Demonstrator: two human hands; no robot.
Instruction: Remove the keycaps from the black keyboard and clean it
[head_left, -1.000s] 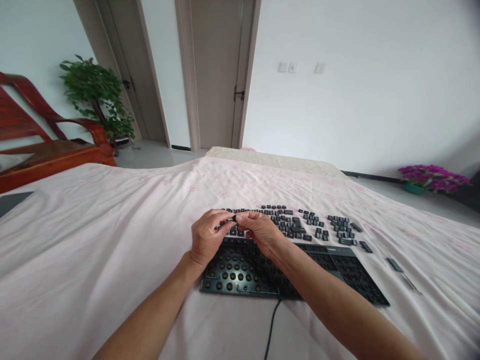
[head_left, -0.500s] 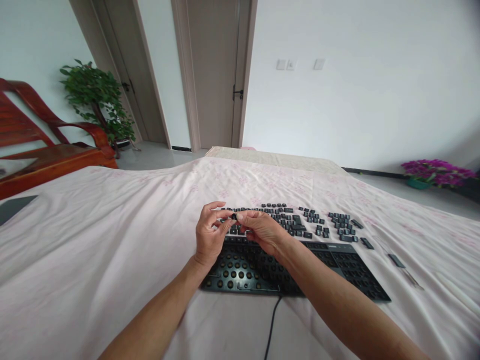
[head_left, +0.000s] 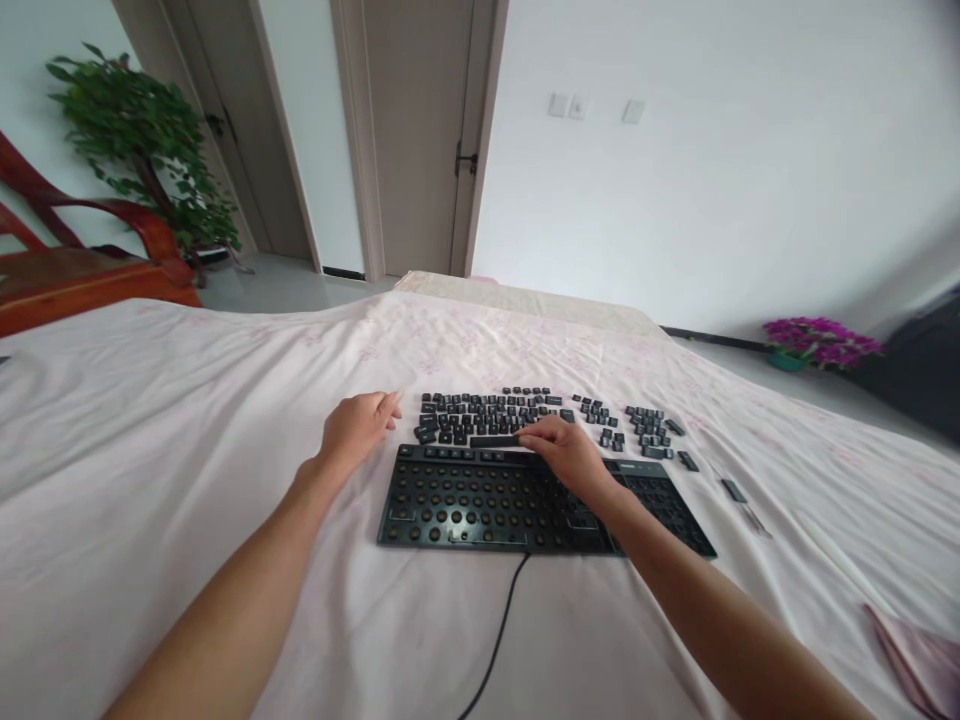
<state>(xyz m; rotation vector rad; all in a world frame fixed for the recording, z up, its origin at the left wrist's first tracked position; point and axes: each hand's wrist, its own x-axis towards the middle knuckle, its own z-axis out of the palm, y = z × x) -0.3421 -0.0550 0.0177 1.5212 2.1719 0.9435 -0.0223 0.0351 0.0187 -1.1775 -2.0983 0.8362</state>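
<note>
Right hand [head_left: 568, 455]: pinching long key [head_left: 491, 441] by one end | Left hand [head_left: 358, 428]: half open, apparently empty | Keyboard [head_left: 465, 500]: below right hand | Advised: support both ends, keep level

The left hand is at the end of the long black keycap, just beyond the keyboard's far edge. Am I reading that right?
Not quite: the head view shows the right hand at the end of the long black keycap, just beyond the keyboard's far edge. The left hand is apart from it.

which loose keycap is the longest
The bar-shaped keycap just beyond the keyboard, its right end at the right hand; the other ones are shorter.
</note>
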